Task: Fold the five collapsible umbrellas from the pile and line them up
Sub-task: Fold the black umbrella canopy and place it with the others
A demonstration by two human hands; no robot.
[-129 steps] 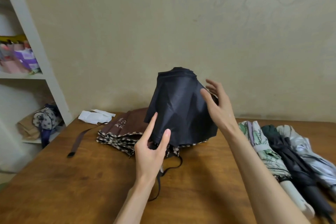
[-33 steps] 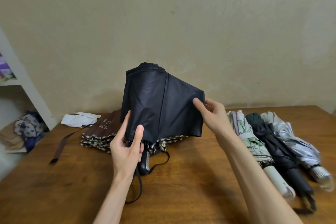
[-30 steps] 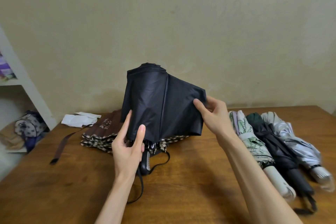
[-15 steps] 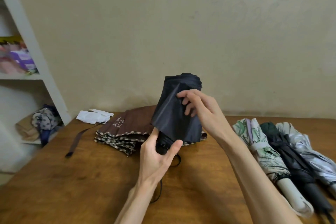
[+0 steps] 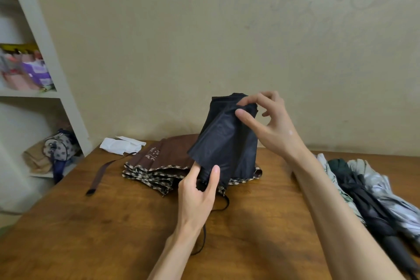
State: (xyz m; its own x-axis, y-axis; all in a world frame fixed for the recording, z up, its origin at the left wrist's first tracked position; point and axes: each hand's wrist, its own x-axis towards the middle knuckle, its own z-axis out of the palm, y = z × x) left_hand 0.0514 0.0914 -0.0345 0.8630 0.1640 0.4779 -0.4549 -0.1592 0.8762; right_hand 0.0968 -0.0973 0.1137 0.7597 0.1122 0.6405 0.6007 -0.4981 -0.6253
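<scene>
A black collapsible umbrella (image 5: 227,141) stands upright above the table, canopy hanging loose around the shaft. My left hand (image 5: 200,193) grips its black handle at the bottom. My right hand (image 5: 266,125) pinches a fold of canopy near the top between thumb and fingers. Behind it a brown umbrella (image 5: 163,161) with a checked border lies flat and unrolled on the table. At the right, three rolled umbrellas lie side by side: a floral white one (image 5: 329,173), a black one (image 5: 363,198) and a silver-grey one (image 5: 386,191).
The wooden table (image 5: 113,223) also carries a brown strap (image 5: 100,175) and a white crumpled cover (image 5: 120,144) at the back left. A white shelf unit (image 5: 52,57) with bags and boxes stands left of the table. A wall closes the back.
The black canopy, earlier spread wide between my hands, is now gathered narrower. My right hand moved up from the canopy's lower edge to its top. My left hand closed round the handle.
</scene>
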